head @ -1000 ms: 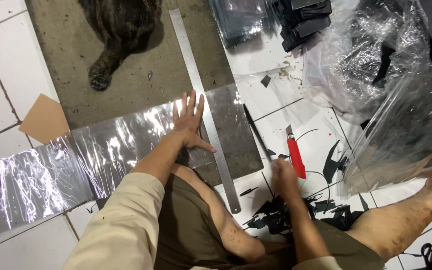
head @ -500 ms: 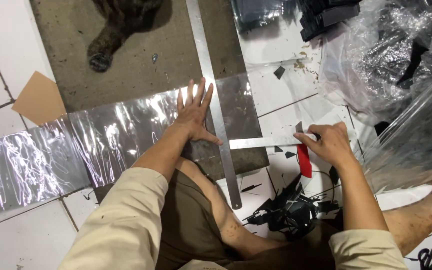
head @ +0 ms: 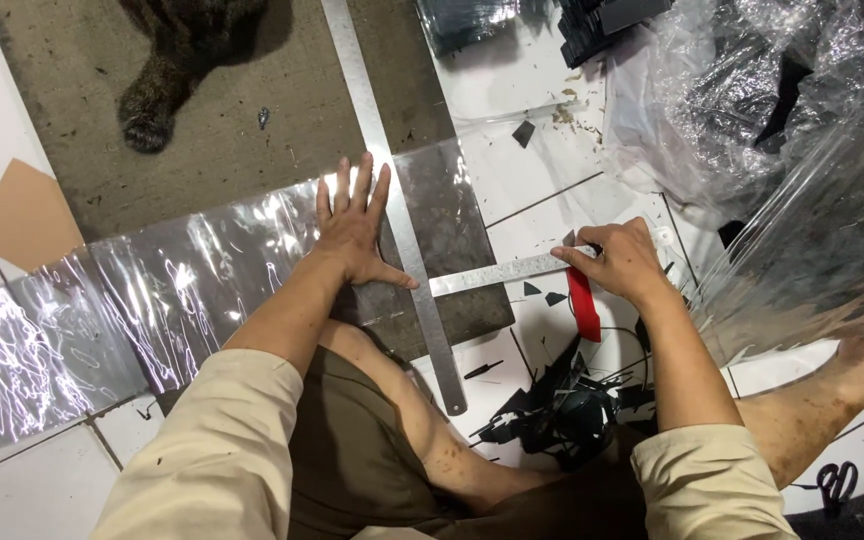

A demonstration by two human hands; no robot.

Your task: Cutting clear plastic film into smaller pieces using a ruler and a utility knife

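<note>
**Short rule held over clear film**

A short steel ruler (head: 497,272) lies crosswise, butting the long steel straightedge (head: 392,200); the right hand (head: 624,262) pinches its far end. Left of the straightedge, the left hand (head: 352,228) presses flat, fingers spread, on the glossy clear plastic strip (head: 152,290). A slip could skew it.

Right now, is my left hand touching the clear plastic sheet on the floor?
Touching. The head view shows the left hand pressed flat, fingers spread, on the clear plastic sheet, beside the long steel ruler that crosses it.
</note>
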